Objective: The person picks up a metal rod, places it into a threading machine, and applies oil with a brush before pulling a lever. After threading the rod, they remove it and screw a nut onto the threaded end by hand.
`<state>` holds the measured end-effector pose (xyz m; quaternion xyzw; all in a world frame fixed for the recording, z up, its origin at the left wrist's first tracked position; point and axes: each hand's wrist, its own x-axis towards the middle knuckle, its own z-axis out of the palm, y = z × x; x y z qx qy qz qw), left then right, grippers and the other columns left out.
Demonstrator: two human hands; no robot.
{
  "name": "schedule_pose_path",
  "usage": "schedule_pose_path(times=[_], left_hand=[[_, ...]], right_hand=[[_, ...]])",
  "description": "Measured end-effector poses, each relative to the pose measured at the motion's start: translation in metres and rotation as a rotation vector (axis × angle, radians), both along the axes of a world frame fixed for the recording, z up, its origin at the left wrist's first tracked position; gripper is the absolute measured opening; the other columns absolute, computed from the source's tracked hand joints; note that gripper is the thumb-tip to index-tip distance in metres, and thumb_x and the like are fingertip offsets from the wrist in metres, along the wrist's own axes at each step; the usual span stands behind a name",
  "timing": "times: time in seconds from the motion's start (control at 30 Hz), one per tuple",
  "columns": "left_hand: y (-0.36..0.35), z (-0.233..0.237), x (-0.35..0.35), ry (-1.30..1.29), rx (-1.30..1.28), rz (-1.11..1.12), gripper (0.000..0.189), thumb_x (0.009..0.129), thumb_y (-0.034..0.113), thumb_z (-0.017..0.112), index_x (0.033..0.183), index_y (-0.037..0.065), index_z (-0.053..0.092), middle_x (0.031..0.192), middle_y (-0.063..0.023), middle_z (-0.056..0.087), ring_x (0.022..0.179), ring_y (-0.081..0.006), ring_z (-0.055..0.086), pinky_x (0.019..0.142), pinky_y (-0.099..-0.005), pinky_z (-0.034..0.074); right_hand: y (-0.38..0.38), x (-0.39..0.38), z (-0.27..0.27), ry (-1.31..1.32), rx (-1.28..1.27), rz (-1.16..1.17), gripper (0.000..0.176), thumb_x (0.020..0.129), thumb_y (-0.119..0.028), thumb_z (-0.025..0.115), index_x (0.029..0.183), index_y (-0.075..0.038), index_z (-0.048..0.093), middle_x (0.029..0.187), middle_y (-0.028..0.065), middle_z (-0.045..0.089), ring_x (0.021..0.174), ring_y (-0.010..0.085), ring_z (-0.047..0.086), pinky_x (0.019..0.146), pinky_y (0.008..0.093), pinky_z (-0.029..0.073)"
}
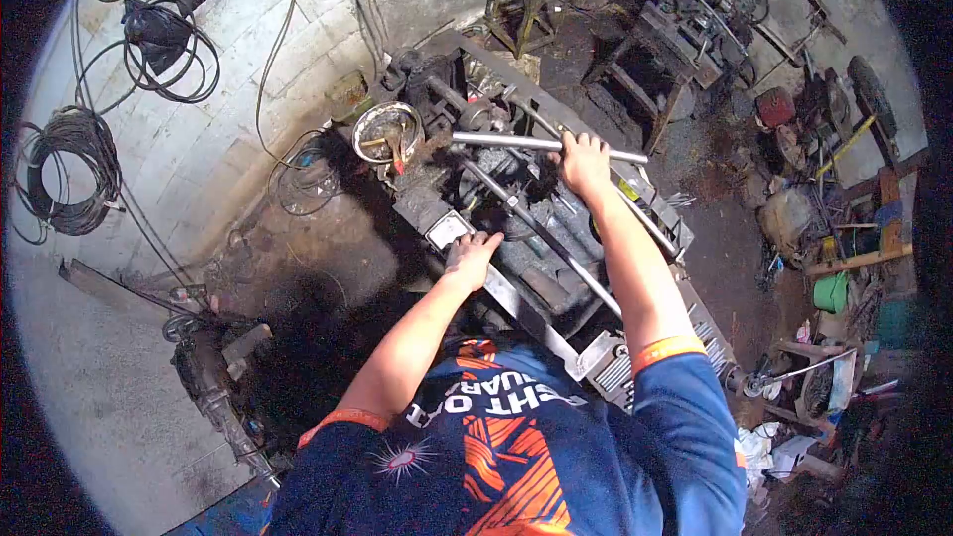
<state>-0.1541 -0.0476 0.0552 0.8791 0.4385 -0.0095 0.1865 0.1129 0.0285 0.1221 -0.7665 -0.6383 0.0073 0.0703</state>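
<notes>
My right hand (583,161) is closed around a silver metal bar (511,141), which lies crosswise above a greasy machine that looks like a lathe (541,283). My left hand (471,260) rests on the machine's near edge, fingers spread, just beside a small pale plate (449,229). Between my hands a long dark rod (541,230) runs slantwise along the machine. At its left end stands a round tin (387,131) with a brush-like tool in it.
Coiled black cable (69,171) hangs on the pale wall at left. A dark mechanical part (210,382) stands on the floor at lower left. Behind the machine is a metal stand (523,8). At right are a green bucket (831,292) and cluttered scrap.
</notes>
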Motion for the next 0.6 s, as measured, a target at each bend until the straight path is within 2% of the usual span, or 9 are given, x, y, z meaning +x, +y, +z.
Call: schedule_pose_path(times=[0.13,0.3,0.37,0.43,0.6], left_hand=[[-0.003,-0.009,-0.002,-0.021,0.055,0.023,0.054,0.077,0.004,0.054,0.129,0.017,0.047,0.124,-0.0140,0.052,0.116,-0.0341,0.049,0.098,-0.0442,0.040],[-0.003,-0.007,0.006,-0.048,0.048,0.087,0.049,0.077,0.006,0.055,0.123,0.018,0.050,0.117,-0.0132,0.055,0.110,-0.0342,0.051,0.092,-0.0456,0.042],[-0.003,-0.005,0.012,-0.038,0.027,0.122,0.046,0.076,0.006,0.055,0.121,0.018,0.051,0.116,-0.0130,0.055,0.109,-0.0343,0.052,0.091,-0.0463,0.042],[-0.007,-0.004,0.017,0.026,0.008,0.171,0.041,0.083,0.008,0.048,0.122,0.021,0.052,0.116,-0.0118,0.055,0.113,-0.0315,0.049,0.094,-0.0455,0.040],[-0.014,-0.011,0.021,0.024,0.088,0.226,0.037,0.083,0.009,0.050,0.118,0.018,0.053,0.120,-0.0115,0.053,0.116,-0.0326,0.047,0.095,-0.0461,0.039]], right_hand=[[0.003,0.000,0.001,-0.020,0.025,0.010,0.047,0.085,-0.045,0.057,0.117,-0.011,0.051,0.113,0.0186,0.056,0.112,0.0372,0.049,0.098,0.0549,0.034],[0.002,0.001,-0.002,-0.047,0.056,0.052,0.046,0.086,-0.047,0.055,0.115,-0.011,0.053,0.113,0.0188,0.056,0.110,0.0366,0.050,0.096,0.0565,0.035],[0.005,0.005,0.001,-0.042,0.035,0.074,0.048,0.086,-0.049,0.054,0.115,-0.012,0.053,0.113,0.0187,0.057,0.109,0.0367,0.051,0.095,0.0571,0.035],[0.007,0.007,0.007,-0.042,-0.052,0.093,0.049,0.085,-0.051,0.054,0.116,-0.013,0.053,0.111,0.0182,0.058,0.107,0.0362,0.053,0.094,0.0565,0.036],[0.011,0.016,0.018,-0.028,-0.154,0.163,0.053,0.085,-0.054,0.054,0.112,-0.008,0.056,0.103,0.0185,0.064,0.101,0.0371,0.060,0.093,0.0570,0.038]])
